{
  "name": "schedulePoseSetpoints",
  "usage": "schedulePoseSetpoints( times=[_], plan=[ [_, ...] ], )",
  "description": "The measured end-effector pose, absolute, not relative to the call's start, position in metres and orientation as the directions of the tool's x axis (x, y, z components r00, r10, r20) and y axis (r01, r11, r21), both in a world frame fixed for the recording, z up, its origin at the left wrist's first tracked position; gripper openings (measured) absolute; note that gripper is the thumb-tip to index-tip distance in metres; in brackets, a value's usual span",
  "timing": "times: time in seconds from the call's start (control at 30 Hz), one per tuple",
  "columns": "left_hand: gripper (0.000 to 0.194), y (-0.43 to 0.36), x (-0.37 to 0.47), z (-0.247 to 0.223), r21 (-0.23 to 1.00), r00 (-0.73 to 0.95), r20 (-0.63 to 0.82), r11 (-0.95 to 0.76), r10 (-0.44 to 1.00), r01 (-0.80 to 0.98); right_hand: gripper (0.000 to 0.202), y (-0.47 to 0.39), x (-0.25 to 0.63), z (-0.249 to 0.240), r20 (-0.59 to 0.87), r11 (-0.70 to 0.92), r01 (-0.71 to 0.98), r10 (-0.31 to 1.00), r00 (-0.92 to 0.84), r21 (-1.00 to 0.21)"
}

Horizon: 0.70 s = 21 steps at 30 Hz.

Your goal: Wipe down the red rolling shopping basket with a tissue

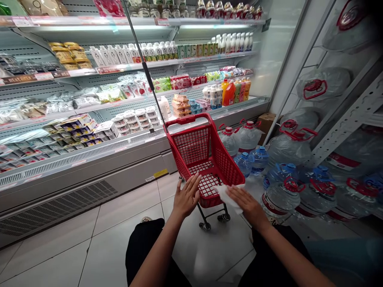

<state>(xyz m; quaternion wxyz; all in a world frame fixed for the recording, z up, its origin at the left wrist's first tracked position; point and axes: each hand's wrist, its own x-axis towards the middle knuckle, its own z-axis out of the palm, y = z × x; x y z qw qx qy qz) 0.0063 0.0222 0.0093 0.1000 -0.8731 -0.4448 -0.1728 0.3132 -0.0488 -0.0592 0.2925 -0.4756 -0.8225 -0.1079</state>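
A small red plastic shopping cart (pixel 229 165) stands on the tiled floor in front of me, its basket openwork and its small wheels dark. My left hand (pixel 187 195) is at the basket's near left corner, fingers stretched out and holding nothing; whether it touches the rim I cannot tell. At the near right corner, my right hand (pixel 247 203) has a white cloth or tissue (pixel 223 194) under its fingers, against the rim. The fingers partly cover the cloth. A thin dark pole (pixel 149 75) rises from the cart's far left side.
An open refrigerated case (pixel 128 149) with stocked shelves runs along the left and back. Large water bottles (pixel 283 197) with red handles crowd the floor on the right, beside a metal rack (pixel 347 115). My knees in dark trousers flank the near floor.
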Motion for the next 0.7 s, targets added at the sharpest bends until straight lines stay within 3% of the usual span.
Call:
schedulePoseSetpoints(
  times=[0.13,0.33,0.53,0.7],
  plan=[
    [0.063,0.056,0.006,0.013,-0.039,0.566,0.398,-0.604,0.722,0.796,0.09,-0.037,0.351,-0.058,0.589,0.405,0.899,0.772,-0.239,-0.167],
    [0.053,0.089,0.026,-0.002,-0.005,0.505,0.416,-0.553,0.756,0.833,0.089,-0.008,0.326,-0.055,0.574,0.283,0.913,0.816,-0.068,-0.294],
    [0.053,0.084,0.043,-0.021,0.042,0.421,0.488,-0.503,0.765,0.864,0.085,-0.006,0.244,-0.047,0.567,0.407,0.887,0.793,-0.225,-0.217],
    [0.057,0.064,0.05,-0.026,0.056,0.395,0.522,-0.493,0.756,0.868,0.081,-0.027,0.217,-0.04,0.535,0.441,0.863,0.804,-0.259,-0.246]
  ],
)
